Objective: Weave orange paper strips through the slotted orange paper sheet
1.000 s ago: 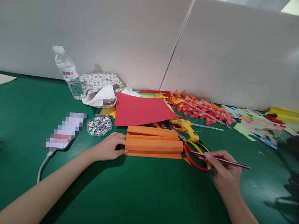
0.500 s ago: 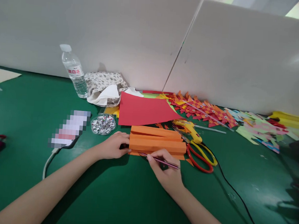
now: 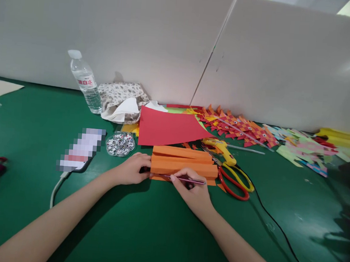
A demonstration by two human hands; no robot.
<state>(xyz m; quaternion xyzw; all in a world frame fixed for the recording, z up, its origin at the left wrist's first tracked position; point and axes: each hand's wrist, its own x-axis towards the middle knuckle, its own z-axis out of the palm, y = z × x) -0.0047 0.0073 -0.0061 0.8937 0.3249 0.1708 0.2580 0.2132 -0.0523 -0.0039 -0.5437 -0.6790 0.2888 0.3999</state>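
Observation:
A folded orange paper [image 3: 182, 164] lies on the green table [image 3: 155, 226] in front of me. My left hand [image 3: 134, 169] presses on its left end, fingers curled against the edge. My right hand [image 3: 191, 189] is closed on a thin pink pencil [image 3: 186, 179], whose tip touches the paper's near left edge. Red and yellow scissors [image 3: 236, 183] lie just right of the paper, beside a yellow glue gun [image 3: 220, 148].
A red sheet [image 3: 166, 127] lies behind the orange paper. Further off are a water bottle [image 3: 84, 81], a patterned pouch [image 3: 121, 98], a dish of googly eyes [image 3: 120, 144], a phone [image 3: 81, 150], woven paper fish [image 3: 238, 128] and pastel scraps [image 3: 306, 151]. White panels wall the back.
My right hand carried the pencil from beside the scissors leftward onto the orange paper's near edge. The left hand stayed on the paper's left end.

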